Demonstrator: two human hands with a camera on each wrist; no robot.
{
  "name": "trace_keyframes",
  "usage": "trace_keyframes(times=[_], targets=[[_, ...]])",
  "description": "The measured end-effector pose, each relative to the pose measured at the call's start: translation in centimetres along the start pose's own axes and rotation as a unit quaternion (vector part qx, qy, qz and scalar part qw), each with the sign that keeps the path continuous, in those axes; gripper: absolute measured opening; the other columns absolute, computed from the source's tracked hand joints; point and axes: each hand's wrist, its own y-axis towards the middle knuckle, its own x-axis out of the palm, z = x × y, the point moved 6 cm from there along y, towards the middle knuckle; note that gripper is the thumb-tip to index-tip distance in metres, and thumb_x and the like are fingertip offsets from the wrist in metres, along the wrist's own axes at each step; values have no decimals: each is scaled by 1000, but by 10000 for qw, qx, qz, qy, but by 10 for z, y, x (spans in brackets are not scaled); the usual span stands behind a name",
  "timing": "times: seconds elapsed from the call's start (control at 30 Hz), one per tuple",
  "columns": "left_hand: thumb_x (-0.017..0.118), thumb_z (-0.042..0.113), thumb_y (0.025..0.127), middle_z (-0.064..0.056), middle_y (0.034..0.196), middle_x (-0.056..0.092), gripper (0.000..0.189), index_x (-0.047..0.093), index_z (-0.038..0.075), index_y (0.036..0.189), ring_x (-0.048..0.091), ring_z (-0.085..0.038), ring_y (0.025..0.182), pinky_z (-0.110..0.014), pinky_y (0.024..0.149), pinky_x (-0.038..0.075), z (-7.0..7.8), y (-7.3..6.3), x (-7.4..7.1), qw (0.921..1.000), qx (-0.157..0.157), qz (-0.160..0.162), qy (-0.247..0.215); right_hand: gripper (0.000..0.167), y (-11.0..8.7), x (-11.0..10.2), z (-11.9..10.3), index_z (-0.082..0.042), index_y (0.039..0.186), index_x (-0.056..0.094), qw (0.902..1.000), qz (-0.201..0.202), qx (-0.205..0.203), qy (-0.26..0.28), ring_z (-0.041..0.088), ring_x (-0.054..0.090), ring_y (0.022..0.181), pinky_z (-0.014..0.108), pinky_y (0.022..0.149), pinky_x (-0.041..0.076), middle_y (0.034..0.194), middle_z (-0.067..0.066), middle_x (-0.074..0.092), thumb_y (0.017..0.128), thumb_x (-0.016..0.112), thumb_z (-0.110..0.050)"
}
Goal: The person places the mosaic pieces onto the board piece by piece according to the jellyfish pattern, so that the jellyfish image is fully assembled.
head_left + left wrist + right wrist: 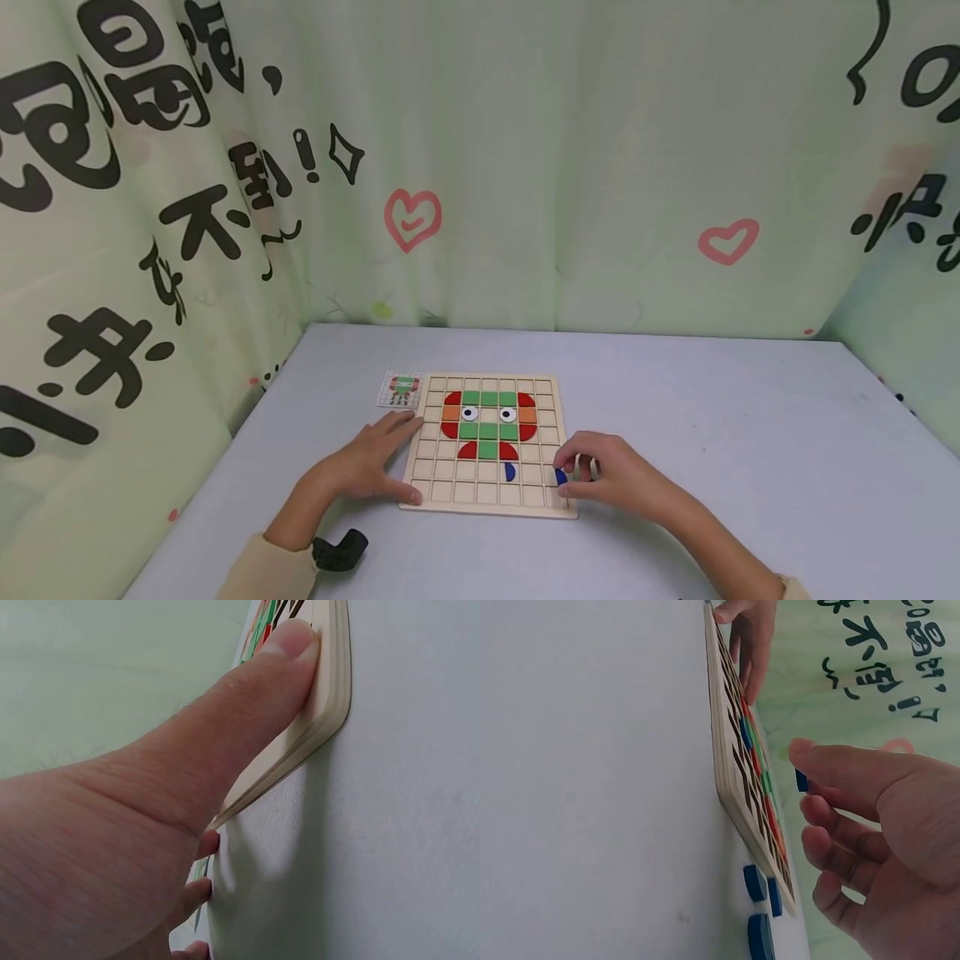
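Observation:
A wooden grid board [450,496] lies on the table, bearing green, red and orange pieces and two eye pieces laid out as a figure. One blue quarter-round piece [510,472] sits below the figure's red and green row. My left hand [360,462] steadies the board, its thumb pressing the near left corner and its fingers spread along the left edge. Over the board's right edge, my right hand [618,475] pinches another small blue piece [802,780] between thumb and fingertips, above the surface.
A small pattern card [400,389] showing a figure lies at the board's far left corner. Several blue pieces [760,937] rest beside the board in the right wrist view, hidden behind the right hand in the head view. A printed curtain [555,167] stands behind the white table [712,400].

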Motion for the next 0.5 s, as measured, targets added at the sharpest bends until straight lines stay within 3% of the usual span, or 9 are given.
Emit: trace_keyframes(times=[0.5], targets=[[83,53,66,-11,157,26,106,33,14,151,26,-36,145,-62,115,17,0,0,0,10000,71,0,17,20,20,44,-17,-19,91,66,9994,-147,269,168,2,48,65,19,61,45,80,-7,56,77,81,-22]])
